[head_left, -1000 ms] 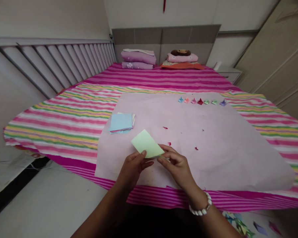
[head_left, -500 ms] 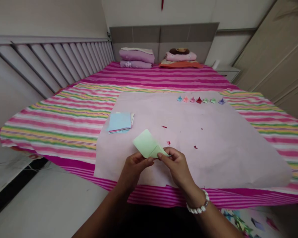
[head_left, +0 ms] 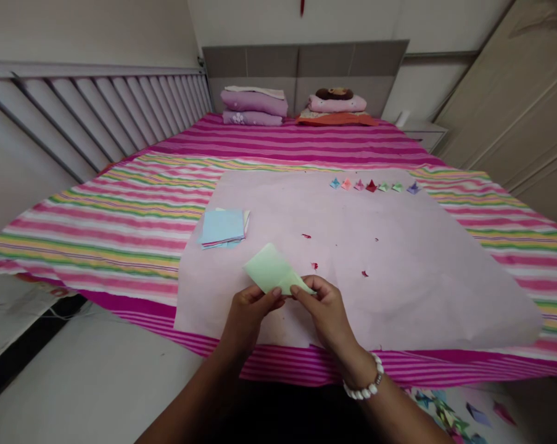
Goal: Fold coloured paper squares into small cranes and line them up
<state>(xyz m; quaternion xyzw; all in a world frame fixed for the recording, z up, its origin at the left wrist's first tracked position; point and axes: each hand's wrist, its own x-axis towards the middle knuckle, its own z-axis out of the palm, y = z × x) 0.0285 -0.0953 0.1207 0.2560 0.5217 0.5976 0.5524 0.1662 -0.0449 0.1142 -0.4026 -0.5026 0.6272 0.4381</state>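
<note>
A light green sheet of paper (head_left: 268, 267), partly folded, is held up between my two hands above the large pale sheet. My left hand (head_left: 250, 314) pinches its lower edge, thumb on top. At the folded right end, my right hand (head_left: 322, 305) grips the paper between thumb and fingers; a white bead bracelet (head_left: 365, 385) circles that wrist. The fingers under the paper are partly hidden. Beyond my left hand lies a stack of square paper (head_left: 222, 227), light blue on top. Several small folded paper pieces (head_left: 371, 185) stand in a row at the far right of the pale sheet.
The pale sheet (head_left: 421, 277) covers the near part of a bed with a striped cover (head_left: 97, 228). Small red scraps (head_left: 314, 266) lie on it. More folded paper pieces (head_left: 449, 416) are low at the right. Folded bedding (head_left: 254, 106) sits by the headboard (head_left: 273, 65).
My left thumb has moved up onto the face of the green paper, near the fold. The paper has tilted slightly, and the right thumb has shifted a little left.
</note>
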